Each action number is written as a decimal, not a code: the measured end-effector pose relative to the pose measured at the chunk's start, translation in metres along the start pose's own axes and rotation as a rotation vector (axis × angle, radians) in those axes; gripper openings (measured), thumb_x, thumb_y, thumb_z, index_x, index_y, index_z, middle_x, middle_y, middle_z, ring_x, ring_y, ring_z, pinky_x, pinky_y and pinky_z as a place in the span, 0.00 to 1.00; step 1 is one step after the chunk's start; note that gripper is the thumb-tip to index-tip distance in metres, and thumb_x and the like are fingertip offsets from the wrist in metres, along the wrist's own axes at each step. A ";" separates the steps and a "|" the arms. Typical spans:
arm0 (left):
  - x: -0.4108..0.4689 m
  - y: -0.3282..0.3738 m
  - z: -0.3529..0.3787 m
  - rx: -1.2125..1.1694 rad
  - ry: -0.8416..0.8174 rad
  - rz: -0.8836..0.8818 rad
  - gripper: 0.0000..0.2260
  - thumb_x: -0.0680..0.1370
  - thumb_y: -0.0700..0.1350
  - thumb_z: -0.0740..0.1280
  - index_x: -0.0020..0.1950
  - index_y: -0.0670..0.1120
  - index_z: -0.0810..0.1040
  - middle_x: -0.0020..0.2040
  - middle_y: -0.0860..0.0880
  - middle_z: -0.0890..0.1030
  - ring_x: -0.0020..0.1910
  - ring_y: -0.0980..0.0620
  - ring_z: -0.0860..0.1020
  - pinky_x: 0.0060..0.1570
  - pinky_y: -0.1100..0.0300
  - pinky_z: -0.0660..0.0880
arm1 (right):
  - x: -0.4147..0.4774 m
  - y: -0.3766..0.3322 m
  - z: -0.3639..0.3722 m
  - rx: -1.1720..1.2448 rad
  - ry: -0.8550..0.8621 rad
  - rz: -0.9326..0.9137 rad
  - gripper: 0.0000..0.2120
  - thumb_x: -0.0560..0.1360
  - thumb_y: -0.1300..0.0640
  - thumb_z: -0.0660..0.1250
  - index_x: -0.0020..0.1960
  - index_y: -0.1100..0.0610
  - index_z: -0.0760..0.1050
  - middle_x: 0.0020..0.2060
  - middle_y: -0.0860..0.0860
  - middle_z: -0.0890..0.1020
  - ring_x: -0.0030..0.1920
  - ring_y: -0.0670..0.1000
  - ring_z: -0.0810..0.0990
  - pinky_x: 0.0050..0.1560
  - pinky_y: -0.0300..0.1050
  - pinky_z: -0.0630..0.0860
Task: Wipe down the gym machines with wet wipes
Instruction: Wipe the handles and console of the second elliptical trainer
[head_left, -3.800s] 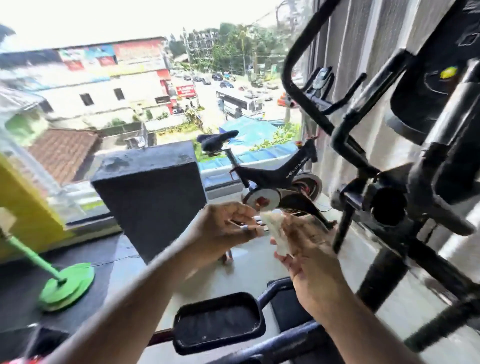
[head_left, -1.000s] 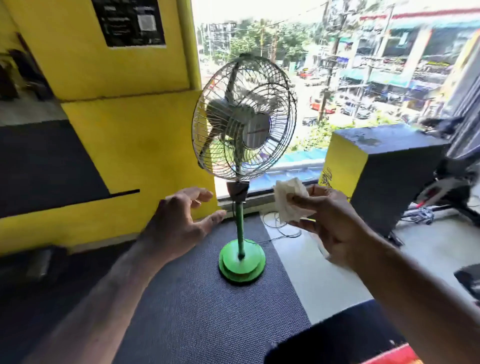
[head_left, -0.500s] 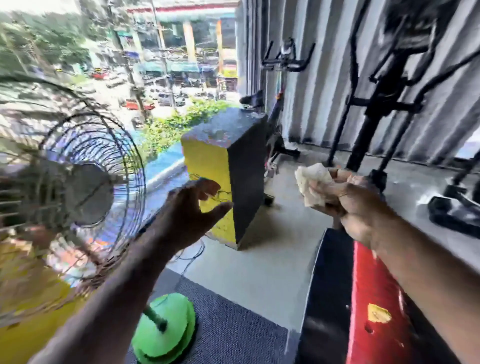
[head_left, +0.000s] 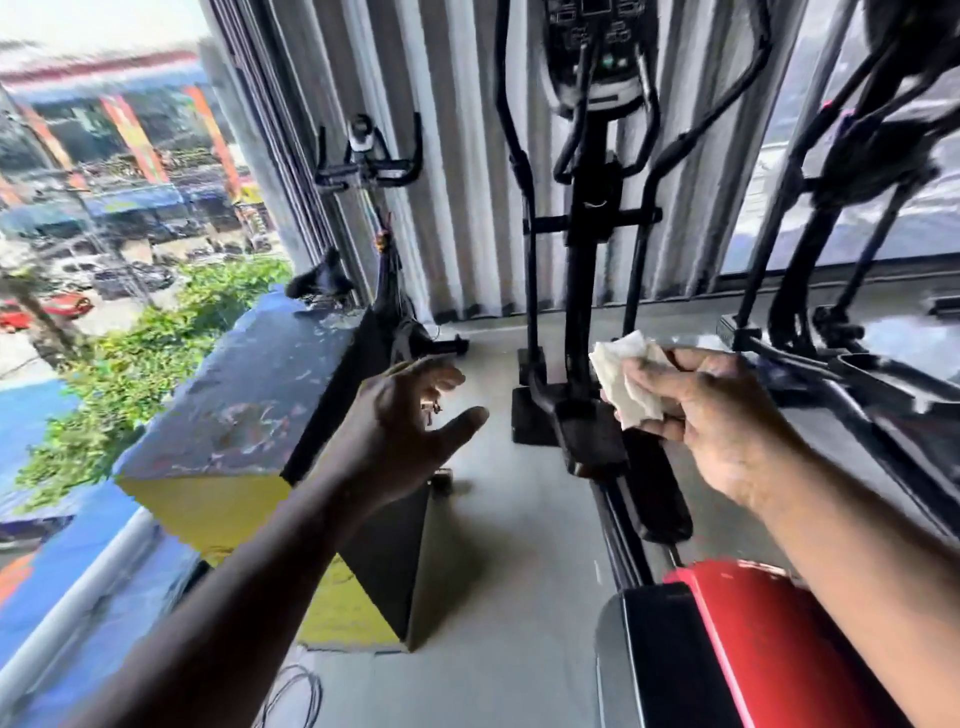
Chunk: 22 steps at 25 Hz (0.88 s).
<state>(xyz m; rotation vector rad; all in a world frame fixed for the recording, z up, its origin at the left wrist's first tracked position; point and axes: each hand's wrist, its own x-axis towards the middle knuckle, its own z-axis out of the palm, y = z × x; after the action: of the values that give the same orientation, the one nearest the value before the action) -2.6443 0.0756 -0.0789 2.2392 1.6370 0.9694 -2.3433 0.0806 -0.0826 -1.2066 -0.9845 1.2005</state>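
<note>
My view has turned from the fan to the elliptical machine (head_left: 586, 249) at centre frame. The right grip (head_left: 717, 415) keeps pinching the wet wipe (head_left: 626, 382), centre right. The left grip (head_left: 410, 421) has its fingers spread and holds nothing. I judge this machine is next.

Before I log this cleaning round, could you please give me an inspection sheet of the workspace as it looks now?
Surface: grey floor, carrying the machines.
Job's things: crumpled white wipe; black elliptical ahead, second elliptical at right, bike at left; no machine is being touched.
Clutter: yellow-and-black box on the floor at left; red pad at lower right.
Hands: right hand grips the wipe; left hand open, holding nothing.
Cables: thin cable looped on the floor near the box.
Surroundings: window onto a street at left; pleated curtain behind the machines.
</note>
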 end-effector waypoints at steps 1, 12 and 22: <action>0.029 -0.006 0.000 -0.014 0.000 0.021 0.24 0.71 0.69 0.68 0.59 0.54 0.82 0.50 0.62 0.82 0.50 0.62 0.82 0.53 0.60 0.78 | 0.020 -0.008 0.006 -0.001 0.023 -0.018 0.10 0.77 0.60 0.74 0.57 0.61 0.84 0.47 0.57 0.88 0.46 0.57 0.86 0.35 0.41 0.82; 0.330 -0.112 0.016 -0.056 -0.008 0.260 0.21 0.75 0.63 0.74 0.63 0.53 0.82 0.56 0.58 0.84 0.54 0.60 0.81 0.55 0.61 0.77 | 0.265 -0.070 0.083 -0.112 0.151 -0.187 0.07 0.75 0.62 0.76 0.51 0.61 0.82 0.49 0.61 0.88 0.48 0.59 0.87 0.47 0.53 0.83; 0.625 -0.172 0.005 -0.077 0.081 0.380 0.15 0.76 0.59 0.75 0.59 0.54 0.82 0.57 0.57 0.84 0.53 0.58 0.81 0.53 0.59 0.78 | 0.535 -0.151 0.158 -0.149 0.138 -0.411 0.09 0.75 0.60 0.76 0.55 0.57 0.84 0.48 0.56 0.88 0.45 0.52 0.87 0.43 0.45 0.81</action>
<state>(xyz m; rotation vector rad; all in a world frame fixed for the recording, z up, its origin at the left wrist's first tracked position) -2.6675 0.7065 0.0691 2.5388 1.1979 1.2003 -2.4048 0.6384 0.0576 -1.1159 -1.1644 0.7227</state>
